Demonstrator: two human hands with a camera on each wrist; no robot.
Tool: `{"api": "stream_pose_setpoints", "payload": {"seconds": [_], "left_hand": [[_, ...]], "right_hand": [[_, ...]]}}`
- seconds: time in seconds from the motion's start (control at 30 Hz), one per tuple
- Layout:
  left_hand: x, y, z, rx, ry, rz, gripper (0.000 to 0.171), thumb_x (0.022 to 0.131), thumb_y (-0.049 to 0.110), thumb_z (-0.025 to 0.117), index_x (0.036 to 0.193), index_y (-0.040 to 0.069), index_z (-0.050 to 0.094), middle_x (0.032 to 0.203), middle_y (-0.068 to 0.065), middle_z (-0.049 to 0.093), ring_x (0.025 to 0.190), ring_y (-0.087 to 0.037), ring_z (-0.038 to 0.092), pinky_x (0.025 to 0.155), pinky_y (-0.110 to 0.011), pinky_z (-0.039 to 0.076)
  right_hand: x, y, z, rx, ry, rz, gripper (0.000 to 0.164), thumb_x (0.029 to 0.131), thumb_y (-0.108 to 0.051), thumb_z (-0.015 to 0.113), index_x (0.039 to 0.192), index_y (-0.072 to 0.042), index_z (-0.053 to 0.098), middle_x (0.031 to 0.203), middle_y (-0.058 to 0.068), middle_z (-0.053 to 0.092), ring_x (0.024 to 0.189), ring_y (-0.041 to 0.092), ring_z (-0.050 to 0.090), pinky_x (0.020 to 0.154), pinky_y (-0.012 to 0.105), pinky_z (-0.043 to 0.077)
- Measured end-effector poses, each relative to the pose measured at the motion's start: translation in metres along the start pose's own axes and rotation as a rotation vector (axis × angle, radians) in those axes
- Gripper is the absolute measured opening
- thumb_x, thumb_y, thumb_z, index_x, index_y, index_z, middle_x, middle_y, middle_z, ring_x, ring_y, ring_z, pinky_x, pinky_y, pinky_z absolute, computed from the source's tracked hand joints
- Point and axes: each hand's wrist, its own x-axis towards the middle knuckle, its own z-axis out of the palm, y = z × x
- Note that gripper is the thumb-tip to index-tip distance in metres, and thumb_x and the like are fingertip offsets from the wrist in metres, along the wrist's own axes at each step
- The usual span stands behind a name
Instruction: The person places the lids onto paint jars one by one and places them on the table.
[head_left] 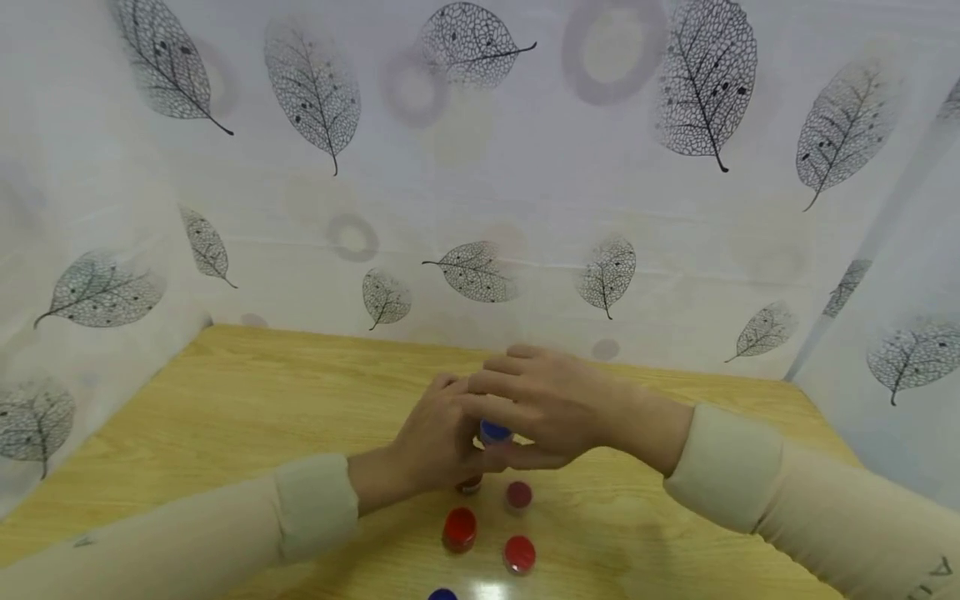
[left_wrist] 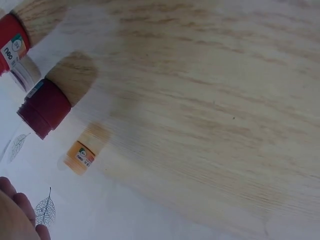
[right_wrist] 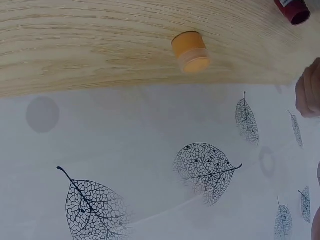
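Observation:
In the head view, my two hands meet over the middle of the table around a small blue-topped jar [head_left: 495, 432]. My right hand [head_left: 551, 404] comes from the right, its fingers arched over the jar and its thumb below. From the other side my left hand [head_left: 442, 437] grips the jar with curled fingers, partly covered by the right hand. Most of the jar is hidden. Just under the left hand, a dark jar [head_left: 470, 485] shows only its lower edge. Close by stands a dark red jar [head_left: 519, 496].
Nearer me are two red jars, one left [head_left: 460, 529] and one right [head_left: 520, 554], and a blue lid [head_left: 442, 594] at the frame's bottom edge. Both wrist views show an orange jar [left_wrist: 81, 157] near the leaf-patterned curtain [right_wrist: 135, 125] behind the wooden table [head_left: 300, 383].

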Motion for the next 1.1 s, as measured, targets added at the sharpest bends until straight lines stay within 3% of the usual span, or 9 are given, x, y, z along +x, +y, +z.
{"api": "stream_pose_setpoints", "payload": {"seconds": [0.1,0.17,0.33,0.5,0.67,0.83,1.1], "left_hand": [[0.000,0.000,-0.001,-0.030,-0.044,-0.005,0.031,0.076,0.043,0.080,0.094,0.020,0.069,0.093,0.010,0.069,0.084,-0.008,0.059,0.077,-0.029,0.038],[-0.001,0.000,-0.001,-0.025,-0.063,-0.005,0.031,0.077,0.043,0.079,0.096,0.020,0.070,0.096,0.009,0.070,0.082,-0.009,0.059,0.078,-0.030,0.039],[-0.003,-0.001,-0.001,-0.021,-0.119,-0.013,0.031,0.080,0.047,0.077,0.097,0.022,0.070,0.085,0.010,0.069,0.073,-0.010,0.051,0.077,-0.031,0.037],[-0.004,-0.002,0.002,-0.012,-0.119,-0.006,0.032,0.081,0.049,0.076,0.097,0.023,0.070,0.080,0.011,0.067,0.071,-0.009,0.049,0.077,-0.030,0.036],[-0.003,-0.003,0.002,-0.012,-0.118,-0.008,0.034,0.081,0.050,0.075,0.096,0.020,0.071,0.080,0.010,0.069,0.072,-0.009,0.052,0.080,-0.033,0.039],[0.001,-0.007,0.002,0.007,-0.097,-0.003,0.034,0.080,0.049,0.073,0.096,0.019,0.071,0.080,0.008,0.069,0.074,-0.012,0.055,0.083,-0.036,0.041],[-0.003,-0.005,0.005,0.028,-0.075,0.015,0.035,0.080,0.048,0.071,0.099,0.018,0.069,0.078,0.011,0.069,0.071,-0.011,0.053,0.081,-0.035,0.041]], "right_hand": [[-0.001,0.002,-0.006,0.098,-0.061,-0.069,0.031,0.086,-0.030,0.065,0.111,-0.012,0.059,0.098,-0.003,0.061,0.081,0.014,0.053,0.071,0.027,0.047],[-0.002,0.002,-0.007,0.134,-0.092,-0.082,0.030,0.083,-0.026,0.066,0.109,-0.013,0.060,0.095,-0.004,0.058,0.079,0.014,0.050,0.069,0.027,0.045],[-0.006,-0.001,-0.004,0.163,-0.133,-0.059,0.032,0.081,-0.022,0.067,0.110,-0.013,0.059,0.092,-0.004,0.057,0.080,0.014,0.053,0.072,0.027,0.047],[-0.007,-0.003,-0.002,0.191,-0.149,-0.026,0.030,0.080,-0.017,0.065,0.110,-0.012,0.059,0.090,-0.005,0.057,0.078,0.012,0.051,0.071,0.025,0.046],[-0.007,-0.001,-0.001,0.185,-0.161,-0.010,0.029,0.085,-0.020,0.065,0.111,-0.008,0.060,0.092,-0.002,0.059,0.078,0.013,0.051,0.072,0.025,0.047],[-0.008,0.003,-0.001,0.164,-0.159,0.015,0.025,0.087,-0.026,0.066,0.103,-0.008,0.058,0.091,0.000,0.057,0.078,0.014,0.050,0.071,0.025,0.047],[-0.011,-0.001,0.003,0.172,-0.154,0.083,0.029,0.092,-0.035,0.064,0.104,-0.008,0.061,0.085,-0.004,0.053,0.075,0.010,0.047,0.066,0.021,0.043]]}}
